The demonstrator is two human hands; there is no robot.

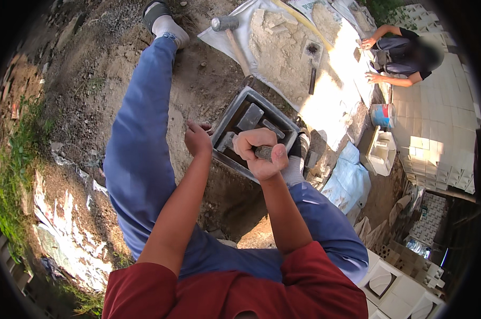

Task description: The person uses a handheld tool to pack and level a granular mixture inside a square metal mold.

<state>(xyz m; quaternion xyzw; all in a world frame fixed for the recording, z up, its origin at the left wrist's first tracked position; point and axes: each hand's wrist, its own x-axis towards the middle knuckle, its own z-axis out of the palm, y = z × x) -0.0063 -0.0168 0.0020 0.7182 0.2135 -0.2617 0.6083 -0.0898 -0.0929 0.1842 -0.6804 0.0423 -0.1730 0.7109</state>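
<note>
In front of me, between my feet, sits a dark grey rectangular mould (235, 109) with raised blocks inside it. My right hand (259, 151) is above its near right part, fingers curled and thumb bent in. Within that grip shows a dusty grey lump (264, 152); its exact kind cannot be made out. Pale dust coats this hand. My left hand (198, 139) hangs by the mould's left wall, fingers loosely apart and nothing visible in them. Whether it touches the wall is unclear.
A mallet (231, 40) lies beyond the mould, beside a pale powder heap (277, 48) on sheeting. A dark-handled trowel (312, 72) rests there. At upper right another person (405, 56) sits near a bucket (382, 115). Stacked pale blocks (437, 111) and a blue sack (347, 178) are to the right.
</note>
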